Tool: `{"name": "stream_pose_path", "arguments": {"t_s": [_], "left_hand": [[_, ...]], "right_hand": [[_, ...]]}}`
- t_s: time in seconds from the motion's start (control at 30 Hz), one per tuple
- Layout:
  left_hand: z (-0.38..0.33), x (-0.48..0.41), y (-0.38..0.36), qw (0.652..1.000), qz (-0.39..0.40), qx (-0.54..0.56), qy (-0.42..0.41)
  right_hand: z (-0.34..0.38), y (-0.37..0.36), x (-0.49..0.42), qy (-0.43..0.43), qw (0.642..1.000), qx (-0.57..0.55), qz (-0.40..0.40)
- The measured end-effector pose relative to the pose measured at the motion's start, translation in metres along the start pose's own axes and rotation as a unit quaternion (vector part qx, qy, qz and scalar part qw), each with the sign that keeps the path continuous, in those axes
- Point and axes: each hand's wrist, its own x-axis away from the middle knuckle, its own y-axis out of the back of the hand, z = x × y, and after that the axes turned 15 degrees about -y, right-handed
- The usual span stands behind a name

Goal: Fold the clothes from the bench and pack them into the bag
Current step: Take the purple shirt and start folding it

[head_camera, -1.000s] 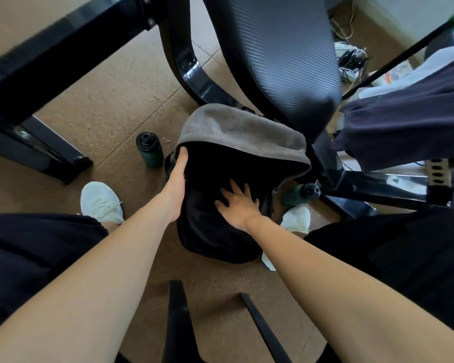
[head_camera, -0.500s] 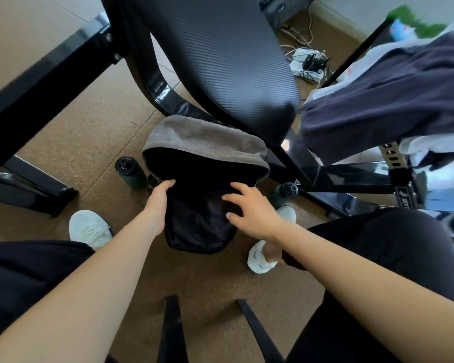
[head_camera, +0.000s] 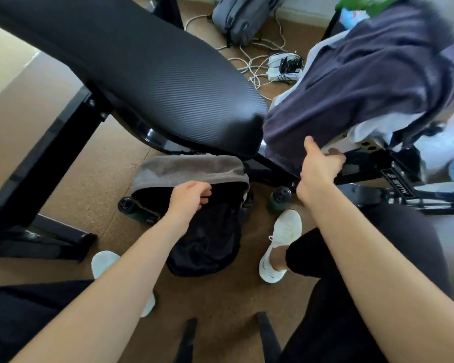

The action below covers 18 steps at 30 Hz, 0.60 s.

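If the right hand (head_camera: pixel 320 169), fingers half-curled, yanks the draped navy garment (head_camera: pixel 364 82) upper right, white clothes (head_camera: pixel 377 124) beneath may tumble. The left hand (head_camera: pixel 189 197) curls its fingers over the black fabric bag (head_camera: pixel 205 244); grip unclear.

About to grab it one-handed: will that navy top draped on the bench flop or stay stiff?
Probably floppy: the navy top hangs in soft folds off the bench. Likely light, thin-looking cloth. Pulling may drag the white garment underneath.
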Motion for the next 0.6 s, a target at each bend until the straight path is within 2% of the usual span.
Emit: {"name": "stream_pose_path", "arguments": {"t_s": [0.03,0.13,0.27,0.43,0.5,0.6], "left_hand": [[-0.01,-0.001,-0.009,1.0,0.014,-0.011,-0.02],[-0.041,-0.005,-0.042,0.995,0.051,-0.038,-0.075],[-0.074,-0.01,-0.085,0.983,0.08,-0.054,-0.155],[-0.098,-0.01,-0.128,0.957,0.098,-0.095,-0.255],[-0.107,-0.009,-0.144,0.944,0.107,-0.111,-0.291],[-0.122,-0.011,-0.164,0.919,0.111,-0.114,-0.36]], "right_hand": [[0.013,0.001,-0.008,0.013,0.999,-0.032,-0.012],[0.036,0.002,-0.024,0.016,0.995,-0.095,0.027],[0.032,0.007,-0.036,0.006,0.998,-0.058,-0.002],[0.032,0.018,-0.037,0.042,0.999,-0.025,-0.02],[0.032,0.021,-0.032,0.048,0.999,-0.02,0.013],[0.031,0.027,-0.013,0.064,0.988,0.006,0.143]]}}
